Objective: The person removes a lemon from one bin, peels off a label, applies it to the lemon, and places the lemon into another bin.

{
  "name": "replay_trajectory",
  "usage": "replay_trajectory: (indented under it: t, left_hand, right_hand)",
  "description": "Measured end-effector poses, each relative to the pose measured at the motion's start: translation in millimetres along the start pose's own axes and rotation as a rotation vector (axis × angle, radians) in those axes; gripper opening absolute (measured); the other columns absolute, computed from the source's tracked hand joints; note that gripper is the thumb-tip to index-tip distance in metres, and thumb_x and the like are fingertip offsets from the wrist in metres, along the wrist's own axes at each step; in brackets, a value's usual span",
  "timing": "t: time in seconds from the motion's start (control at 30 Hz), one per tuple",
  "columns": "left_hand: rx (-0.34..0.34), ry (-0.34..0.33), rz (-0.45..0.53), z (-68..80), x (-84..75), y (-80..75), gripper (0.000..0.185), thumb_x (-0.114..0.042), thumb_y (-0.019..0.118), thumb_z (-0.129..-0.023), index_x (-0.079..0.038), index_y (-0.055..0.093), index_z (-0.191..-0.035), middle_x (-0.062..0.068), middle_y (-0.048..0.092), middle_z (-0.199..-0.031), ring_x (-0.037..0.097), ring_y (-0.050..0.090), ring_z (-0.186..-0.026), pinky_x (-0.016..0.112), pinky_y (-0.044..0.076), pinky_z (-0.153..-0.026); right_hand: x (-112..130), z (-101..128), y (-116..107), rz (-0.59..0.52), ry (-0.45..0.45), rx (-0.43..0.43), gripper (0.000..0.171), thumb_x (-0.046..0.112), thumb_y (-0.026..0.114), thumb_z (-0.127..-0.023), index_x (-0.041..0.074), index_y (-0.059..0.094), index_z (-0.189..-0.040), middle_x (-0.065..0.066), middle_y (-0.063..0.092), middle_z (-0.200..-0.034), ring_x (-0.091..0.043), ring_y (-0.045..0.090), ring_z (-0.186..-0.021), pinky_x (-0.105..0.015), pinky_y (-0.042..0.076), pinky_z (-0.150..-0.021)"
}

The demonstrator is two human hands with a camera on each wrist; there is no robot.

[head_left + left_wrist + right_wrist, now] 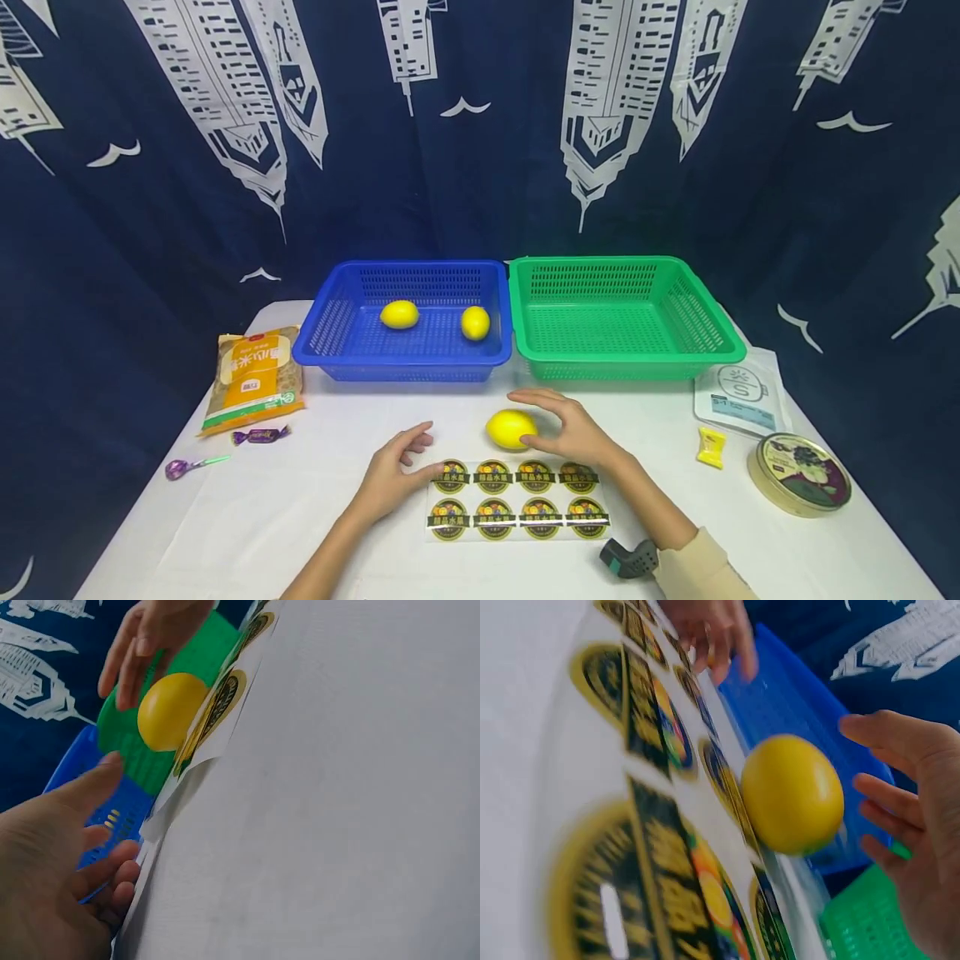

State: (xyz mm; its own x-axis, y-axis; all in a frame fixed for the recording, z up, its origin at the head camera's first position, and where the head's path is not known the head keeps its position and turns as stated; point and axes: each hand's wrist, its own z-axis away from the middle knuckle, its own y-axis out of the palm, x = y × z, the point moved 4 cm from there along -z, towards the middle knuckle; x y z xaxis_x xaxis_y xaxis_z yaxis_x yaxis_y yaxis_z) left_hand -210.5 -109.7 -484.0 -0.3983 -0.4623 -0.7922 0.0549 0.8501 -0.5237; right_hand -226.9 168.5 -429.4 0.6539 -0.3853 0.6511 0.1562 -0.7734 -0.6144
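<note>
Two lemons [399, 314] lie in the blue basket [405, 360]; a third [511, 428] rests on the bench, right hand [573, 429] at its 3 o'clock, both grips loose, empty.

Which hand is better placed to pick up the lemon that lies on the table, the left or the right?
Probably the right hand: its open fingers curve beside the lemon, almost touching it. The left hand is farther away, at the left edge of the sticker sheet.
</note>
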Motion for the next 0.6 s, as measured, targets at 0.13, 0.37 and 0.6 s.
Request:
replay_trajectory:
  t: [0.13,0.37,0.6]
  left_hand:
    - [0.084,0.038,-0.123,4.0,0.5,6.4,0.059,-0.042,0.078,-0.068,-0.013,0.063,-0.117,-0.009,0.056,-0.103,0.009,0.053,-0.094,0.029,0.049,-0.082]
    - [0.068,0.065,-0.155,5.0,2.7,7.0,0.039,-0.036,0.081,-0.067,-0.014,0.072,-0.098,-0.016,0.051,-0.097,0.009,0.053,-0.092,0.034,0.049,-0.085]
    - [0.032,0.031,-0.077,3.2,2.7,5.8,0.031,-0.032,0.081,-0.067,-0.019,0.072,-0.093,-0.017,0.060,-0.092,0.007,0.057,-0.088,0.028,0.050,-0.078]
  right_hand:
    - [22.3,1.2,-0.6,0.008,-0.082,-0.093,0.050,0.008,0.075,-0.076,0.008,0.058,-0.123,-0.005,0.058,-0.122,-0.023,0.048,-0.115,-0.044,0.039,-0.099]
    - [63.4,0.6,17.7,-0.057,-0.187,-0.133,0.041,-0.008,0.072,-0.071,-0.002,0.062,-0.110,-0.014,0.063,-0.107,-0.029,0.054,-0.101,-0.030,0.043,-0.096]
    - [45.5,4.3,52.7,-0.025,-0.145,-0.069,0.033,0.007,0.070,-0.081,0.010,0.063,-0.113,0.001,0.064,-0.107,-0.015,0.055,-0.102,-0.030,0.047,-0.091]
